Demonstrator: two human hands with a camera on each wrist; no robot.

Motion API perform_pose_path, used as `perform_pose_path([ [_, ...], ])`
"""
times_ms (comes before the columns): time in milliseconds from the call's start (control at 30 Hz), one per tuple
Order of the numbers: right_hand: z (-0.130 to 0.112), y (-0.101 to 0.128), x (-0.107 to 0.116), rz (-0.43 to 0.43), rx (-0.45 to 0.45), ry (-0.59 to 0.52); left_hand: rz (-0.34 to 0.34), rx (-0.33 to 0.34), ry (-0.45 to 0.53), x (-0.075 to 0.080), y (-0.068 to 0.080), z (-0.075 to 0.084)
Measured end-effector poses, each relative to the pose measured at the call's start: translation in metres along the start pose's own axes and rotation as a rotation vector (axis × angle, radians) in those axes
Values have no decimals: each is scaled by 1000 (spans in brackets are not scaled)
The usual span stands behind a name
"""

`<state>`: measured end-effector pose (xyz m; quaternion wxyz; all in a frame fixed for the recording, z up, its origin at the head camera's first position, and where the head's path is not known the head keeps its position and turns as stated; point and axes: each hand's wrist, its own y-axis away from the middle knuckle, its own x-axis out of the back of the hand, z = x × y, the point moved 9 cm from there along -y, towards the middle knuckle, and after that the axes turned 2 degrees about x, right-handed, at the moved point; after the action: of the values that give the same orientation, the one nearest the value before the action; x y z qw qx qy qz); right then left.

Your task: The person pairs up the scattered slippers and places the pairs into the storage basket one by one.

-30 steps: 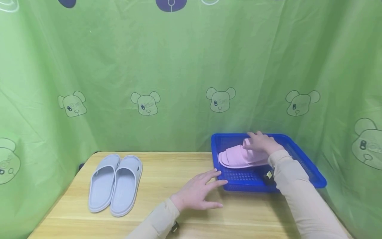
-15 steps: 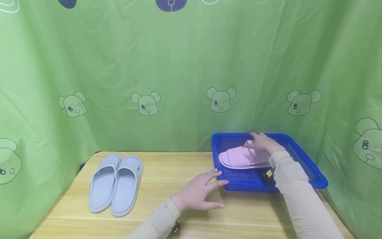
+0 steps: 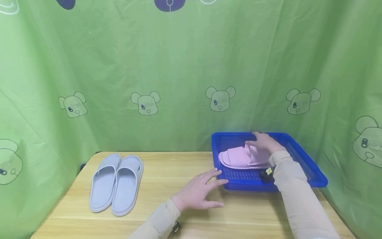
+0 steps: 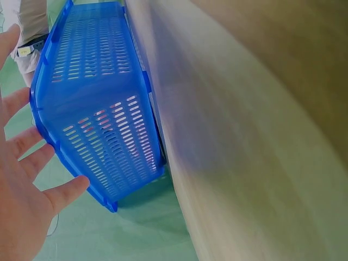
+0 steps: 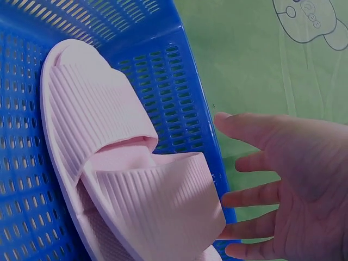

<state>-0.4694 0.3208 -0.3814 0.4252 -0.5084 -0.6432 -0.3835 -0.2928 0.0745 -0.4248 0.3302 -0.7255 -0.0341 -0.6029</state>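
Two pink slippers [image 3: 238, 157] lie stacked in a blue slotted basket [image 3: 244, 184] at the table's back right. My right hand [image 3: 264, 142] hovers over their far end. In the right wrist view the right hand [image 5: 288, 185] has straight, spread fingers beside the upper pink slipper [image 5: 109, 163], near the basket's wall [image 5: 163, 70]; whether the fingertips touch it I cannot tell. My left hand [image 3: 198, 191] lies flat on the wooden table [image 3: 167, 166], fingertips at the basket's front left corner. The left wrist view shows the left hand [image 4: 22, 185] spread beside the basket [image 4: 103, 109].
A pair of grey-blue slippers [image 3: 116, 182] lies side by side on the table's left part. A green curtain with bear prints [image 3: 179, 83] closes off the back and both sides. A small black device [image 3: 267, 174] sits at my right wrist.
My right hand has shifted slightly right and back over the pink slippers, and the upper slipper has settled lower onto the other. The left hand has not moved.
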Motion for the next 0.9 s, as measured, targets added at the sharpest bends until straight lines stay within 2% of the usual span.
perform_pose_path([
  [567,13,10,-10,-56,-45,-155,4,-6,-12,1,0,0],
  [900,21,5,-6,-33,14,-66,9,-2,-14,2,0,0],
])
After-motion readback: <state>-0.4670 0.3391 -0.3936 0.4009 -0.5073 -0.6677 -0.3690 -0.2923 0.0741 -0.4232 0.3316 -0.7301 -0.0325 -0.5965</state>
